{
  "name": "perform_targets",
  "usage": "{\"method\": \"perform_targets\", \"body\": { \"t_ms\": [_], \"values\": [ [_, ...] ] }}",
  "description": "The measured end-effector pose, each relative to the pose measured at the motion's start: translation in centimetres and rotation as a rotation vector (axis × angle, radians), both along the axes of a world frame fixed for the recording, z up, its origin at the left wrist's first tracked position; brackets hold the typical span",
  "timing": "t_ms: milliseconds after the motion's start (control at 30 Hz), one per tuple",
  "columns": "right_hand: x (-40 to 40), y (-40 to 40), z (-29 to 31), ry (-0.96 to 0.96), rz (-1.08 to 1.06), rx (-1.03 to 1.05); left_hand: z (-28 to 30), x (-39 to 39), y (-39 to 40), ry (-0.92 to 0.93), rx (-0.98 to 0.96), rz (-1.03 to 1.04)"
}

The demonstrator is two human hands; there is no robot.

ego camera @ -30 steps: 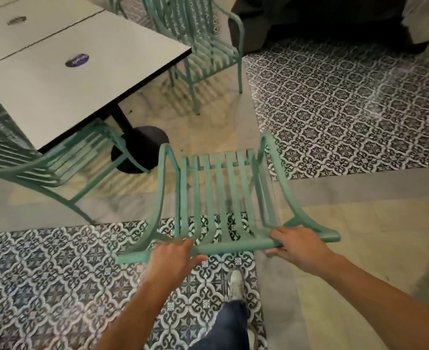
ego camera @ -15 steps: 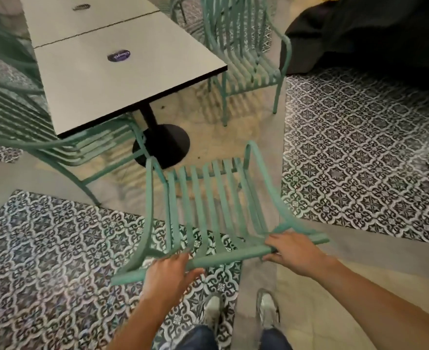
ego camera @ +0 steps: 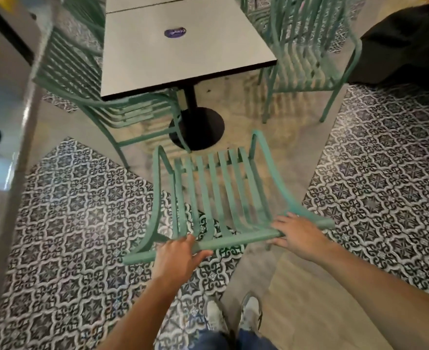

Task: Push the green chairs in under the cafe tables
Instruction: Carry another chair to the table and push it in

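A green slatted metal chair (ego camera: 218, 188) stands directly in front of me, its seat facing the white cafe table (ego camera: 180, 51). Both my hands hold the chair's top back rail. My left hand (ego camera: 178, 256) grips the rail left of centre, thumb under it. Near the rail's right end my right hand (ego camera: 296, 233) curls its fingers over the bar. The chair's front edge is close to the table's black round base (ego camera: 203, 127), short of the tabletop edge.
A second green chair (ego camera: 112, 107) sits tucked under the table's left side. A third green chair (ego camera: 307, 61) stands at the table's right. A dark bulky object (ego camera: 410, 41) lies at the far right. A grey post (ego camera: 18, 137) runs down the left. Patterned tiles flank a plain floor strip.
The chair has moved forward toward the table, and I have stepped after it. The table base is now just ahead of the seat. Both hands keep their hold on the back rail.
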State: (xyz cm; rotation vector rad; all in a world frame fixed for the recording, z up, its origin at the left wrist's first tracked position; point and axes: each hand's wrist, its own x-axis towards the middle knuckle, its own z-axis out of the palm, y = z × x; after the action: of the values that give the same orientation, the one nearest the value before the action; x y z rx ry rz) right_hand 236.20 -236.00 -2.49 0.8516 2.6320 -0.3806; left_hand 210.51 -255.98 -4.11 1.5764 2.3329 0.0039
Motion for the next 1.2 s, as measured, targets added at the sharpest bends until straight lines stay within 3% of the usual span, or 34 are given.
{"method": "perform_targets", "body": {
  "t_ms": [100,167,200,267,333,400,467,500,633,733,933,1200],
  "values": [
    [0.2,0.0,-0.5,0.084,-0.097,0.009,0.2,-0.6,-0.3,-0.084,-0.026,0.081],
    [0.1,0.1,-0.6,0.263,-0.300,0.134,0.0,-1.9,-1.4,-0.069,0.022,0.232],
    [0.1,0.1,-0.6,0.426,-0.499,0.194,-0.1,-2.7,-2.3,-0.033,0.069,0.356],
    [0.8,0.2,-1.4,0.779,-1.110,0.158,0.2,-3.6,-4.1,-0.059,0.241,0.737],
    [1.4,0.0,-2.0,1.045,-1.772,-0.188,0.7,-3.7,-5.2,-0.399,0.450,1.257],
    [1.2,-0.4,-2.8,1.081,-2.050,-0.714,0.8,-3.5,-5.6,-1.024,0.577,1.673],
    [0.4,-0.2,-3.0,1.080,-2.023,-1.080,1.6,-3.2,-5.1,-1.522,0.660,1.800],
    [-0.1,0.2,-3.2,1.087,-2.000,-1.144,2.0,-3.3,-4.3,-1.649,0.660,1.797],
    [-0.6,1.6,-3.9,1.093,-2.009,-1.184,2.6,-4.0,-1.6,-1.524,0.620,1.924],
    [-0.8,2.3,-3.9,1.117,-2.020,-1.189,0.5,-4.7,-1.5,-1.655,0.667,1.929],
    [-1.2,4.3,-2.8,1.173,-2.079,-1.149,2.3,-4.2,0.5,-1.501,0.552,1.892],
    [-3.9,9.4,-2.9,1.200,-2.038,-1.185,2.2,-7.1,4.5,-1.544,0.579,1.910]
  ]
}}
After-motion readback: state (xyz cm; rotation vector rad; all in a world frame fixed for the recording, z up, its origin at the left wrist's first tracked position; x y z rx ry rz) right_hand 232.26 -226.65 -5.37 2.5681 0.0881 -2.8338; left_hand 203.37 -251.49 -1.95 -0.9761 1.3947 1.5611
